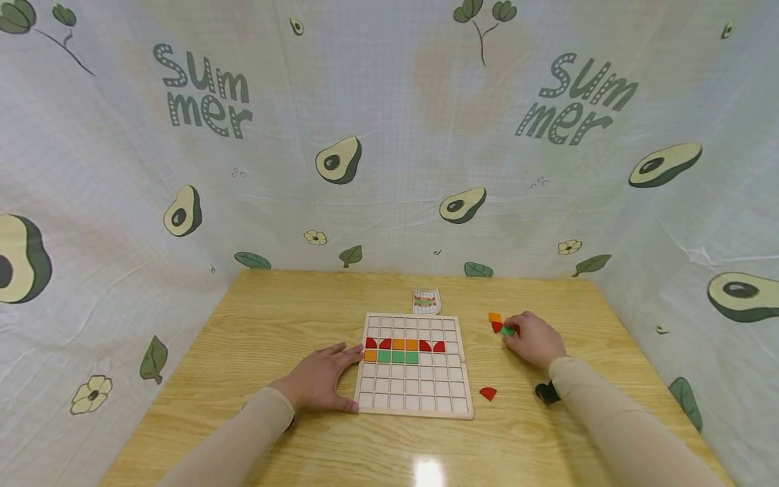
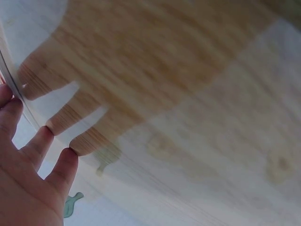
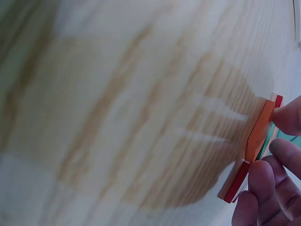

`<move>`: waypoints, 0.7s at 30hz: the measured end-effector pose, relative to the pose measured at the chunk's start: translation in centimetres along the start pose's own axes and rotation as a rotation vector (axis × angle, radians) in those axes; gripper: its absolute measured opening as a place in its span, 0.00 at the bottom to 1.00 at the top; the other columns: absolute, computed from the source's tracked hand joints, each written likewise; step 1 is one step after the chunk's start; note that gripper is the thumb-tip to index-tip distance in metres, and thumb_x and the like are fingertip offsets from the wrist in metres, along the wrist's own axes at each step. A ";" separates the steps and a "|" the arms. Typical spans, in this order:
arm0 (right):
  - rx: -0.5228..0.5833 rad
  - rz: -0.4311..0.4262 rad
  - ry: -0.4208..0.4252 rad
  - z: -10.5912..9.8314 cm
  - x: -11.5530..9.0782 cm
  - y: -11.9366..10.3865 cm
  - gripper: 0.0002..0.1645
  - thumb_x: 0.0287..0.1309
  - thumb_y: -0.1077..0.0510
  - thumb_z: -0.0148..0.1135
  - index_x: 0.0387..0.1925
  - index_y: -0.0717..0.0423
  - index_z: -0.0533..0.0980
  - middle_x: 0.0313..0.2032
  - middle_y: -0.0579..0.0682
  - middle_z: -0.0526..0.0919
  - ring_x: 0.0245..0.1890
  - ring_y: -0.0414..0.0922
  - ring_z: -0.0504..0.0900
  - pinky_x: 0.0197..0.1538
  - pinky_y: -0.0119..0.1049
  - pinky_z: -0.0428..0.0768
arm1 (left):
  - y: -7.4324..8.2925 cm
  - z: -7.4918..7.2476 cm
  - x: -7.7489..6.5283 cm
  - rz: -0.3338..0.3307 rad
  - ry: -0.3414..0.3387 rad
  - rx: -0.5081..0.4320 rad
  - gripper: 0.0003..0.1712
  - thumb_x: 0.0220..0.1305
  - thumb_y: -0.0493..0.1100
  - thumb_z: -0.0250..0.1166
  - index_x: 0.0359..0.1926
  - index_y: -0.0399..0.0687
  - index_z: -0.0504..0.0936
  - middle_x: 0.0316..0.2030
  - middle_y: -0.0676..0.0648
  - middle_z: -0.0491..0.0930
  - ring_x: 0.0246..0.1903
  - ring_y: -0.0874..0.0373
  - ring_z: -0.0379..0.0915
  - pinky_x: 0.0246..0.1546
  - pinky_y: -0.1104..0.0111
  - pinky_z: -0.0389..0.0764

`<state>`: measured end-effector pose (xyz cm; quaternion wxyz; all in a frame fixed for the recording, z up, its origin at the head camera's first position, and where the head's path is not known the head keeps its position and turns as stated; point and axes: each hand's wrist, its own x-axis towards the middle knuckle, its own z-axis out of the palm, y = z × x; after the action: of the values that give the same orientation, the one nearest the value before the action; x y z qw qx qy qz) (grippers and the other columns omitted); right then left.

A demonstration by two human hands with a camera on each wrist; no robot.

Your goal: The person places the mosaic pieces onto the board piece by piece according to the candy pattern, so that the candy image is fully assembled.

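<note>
A pale wooden grid board (image 1: 414, 389) lies in the middle of the table. One row holds red quarter-round tiles (image 1: 425, 345) on both sides of two orange squares (image 1: 405, 344); below sit an orange square and several green ones (image 1: 398, 357). My left hand (image 1: 322, 379) rests with fingers spread, thumb and fingertips at the board's left edge. Right of the board, my right hand (image 1: 535, 340) pinches a green tile (image 1: 508, 331) between thumb and fingers. Close beside that tile lie a loose orange tile (image 3: 260, 129) and a red one (image 3: 236, 182), nearly under the fingertips.
A small pattern card (image 1: 427, 302) with a printed grid lies just behind the board. Another red quarter-round tile (image 1: 488, 393) sits alone near the board's right side. Printed cloth (image 1: 389, 135) hangs behind and on both sides of the wooden table (image 1: 292, 304).
</note>
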<state>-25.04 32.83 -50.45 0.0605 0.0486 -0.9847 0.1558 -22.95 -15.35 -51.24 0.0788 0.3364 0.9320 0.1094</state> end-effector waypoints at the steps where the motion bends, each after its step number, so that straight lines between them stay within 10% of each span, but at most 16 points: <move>1: -0.002 0.006 0.003 0.0 0.0 0.0 0.21 0.55 0.52 0.69 0.49 0.59 0.83 0.43 0.55 0.81 0.36 0.51 0.80 0.41 0.54 0.80 | 0.0 0.0 0.0 0.000 0.001 -0.002 0.62 0.46 0.83 0.62 0.76 0.57 0.62 0.75 0.56 0.57 0.73 0.46 0.51 0.64 0.43 0.60; 21: 0.001 0.011 -0.031 0.1 0.2 0.0 0.21 0.54 0.55 0.70 0.49 0.59 0.83 0.38 0.51 0.82 0.34 0.49 0.82 0.39 0.51 0.81 | 0.1 -0.1 -0.1 0.001 0.000 -0.014 0.61 0.46 0.81 0.64 0.76 0.57 0.63 0.75 0.56 0.57 0.73 0.45 0.51 0.64 0.42 0.61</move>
<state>-25.21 32.77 -50.52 0.0444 0.0454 -0.9858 0.1557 -22.88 -15.35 -51.17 0.0811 0.3366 0.9310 0.1159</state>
